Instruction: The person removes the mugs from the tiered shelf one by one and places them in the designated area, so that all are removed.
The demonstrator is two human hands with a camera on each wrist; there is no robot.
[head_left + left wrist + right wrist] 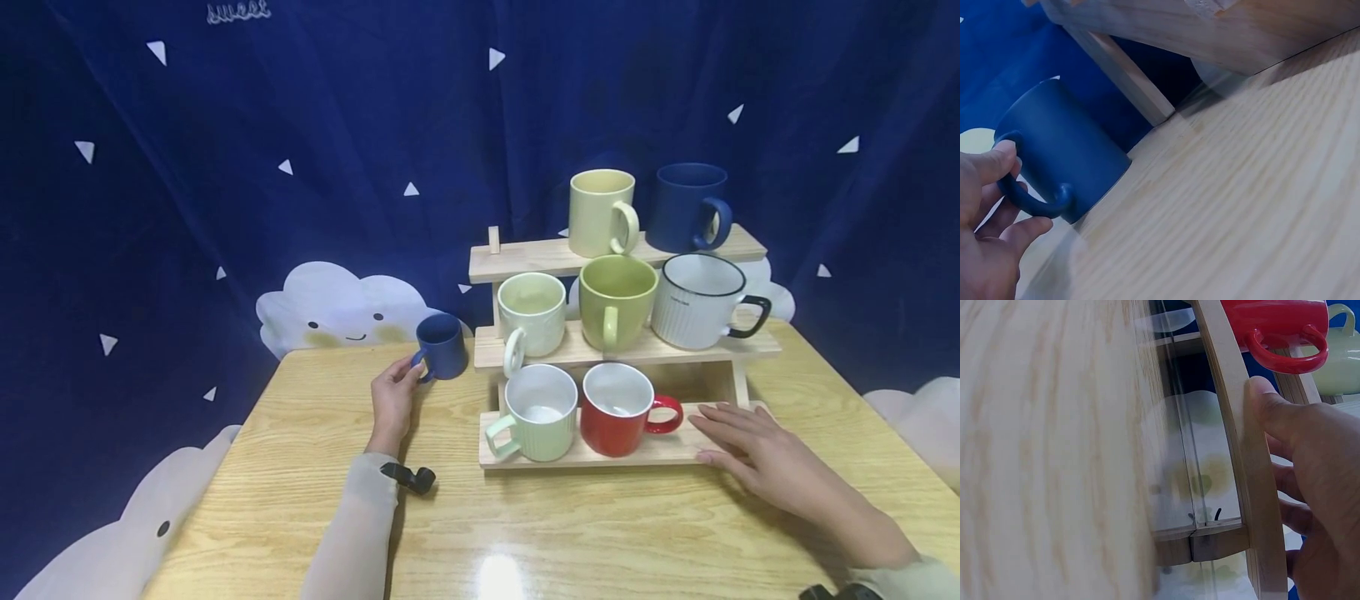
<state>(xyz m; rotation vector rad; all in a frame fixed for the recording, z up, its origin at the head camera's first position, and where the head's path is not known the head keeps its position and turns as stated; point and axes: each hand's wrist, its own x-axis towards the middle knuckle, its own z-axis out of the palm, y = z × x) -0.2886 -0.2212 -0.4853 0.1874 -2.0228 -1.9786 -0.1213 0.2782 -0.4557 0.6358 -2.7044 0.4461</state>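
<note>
My left hand [393, 402] pinches the handle of a small dark blue mug [442, 348], which stands upright on the table left of a wooden rack. In the left wrist view, thumb and fingers close round the handle of that blue mug [1063, 150]. Over the right end of the rack's lowest shelf [675, 450] lies my right hand [772, 457], its fingers fairly straight. The right wrist view has its thumb against the shelf's front edge, near a red mug [1279, 325]. That red mug [617, 412] stands on the lowest shelf beside a pale green mug [542, 421].
The middle shelf holds a pale mug [534, 312], an olive-green mug [617, 300] and a white mug [693, 304] with a black handle. Above them stand a cream mug [597, 212] and a larger blue mug [684, 208]. A dark blue curtain [360, 108] hangs behind the table [300, 467].
</note>
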